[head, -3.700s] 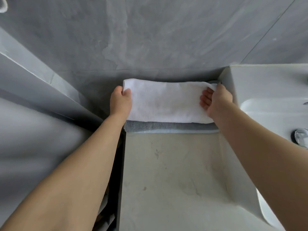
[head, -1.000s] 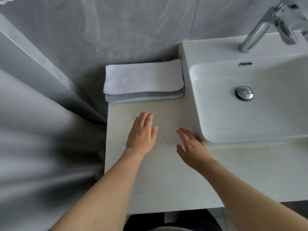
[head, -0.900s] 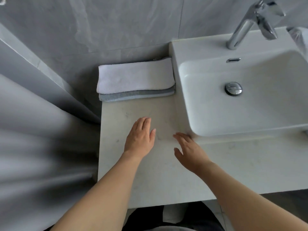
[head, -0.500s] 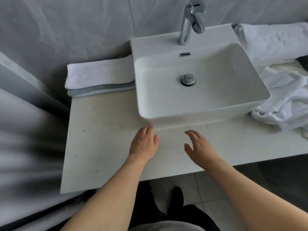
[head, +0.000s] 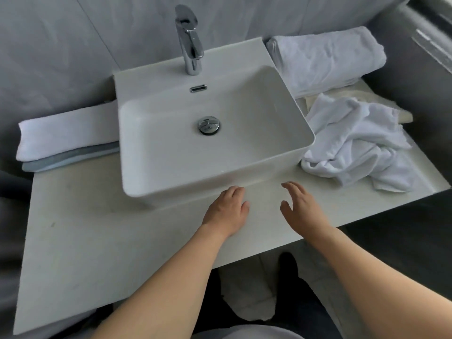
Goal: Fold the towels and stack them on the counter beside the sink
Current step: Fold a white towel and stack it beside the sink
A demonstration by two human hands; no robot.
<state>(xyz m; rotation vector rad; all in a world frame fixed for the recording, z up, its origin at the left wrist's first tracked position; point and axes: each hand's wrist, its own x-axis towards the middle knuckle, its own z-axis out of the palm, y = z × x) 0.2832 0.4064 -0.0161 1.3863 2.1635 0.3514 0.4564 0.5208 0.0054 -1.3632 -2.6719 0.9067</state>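
White terry is lying crumpled on the counter point(head: 102, 241) right of the sink point(head: 288, 148), and I'm reading that loose towel point(head: 362, 145) as soft, light and floppy, so I'm planning a pinch at two corners of one edge. Folded stack point(head: 61, 135) is sitting left of the basin; left hand point(head: 226, 211) and right hand point(head: 302, 209) are hovering open, holding nothing.

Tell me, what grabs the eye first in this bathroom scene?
The white sink with its chrome faucet fills the middle. Right of it lies a crumpled white towel; left of it, a folded white towel tops a grey towel. The left hand and right hand are open, holding nothing.
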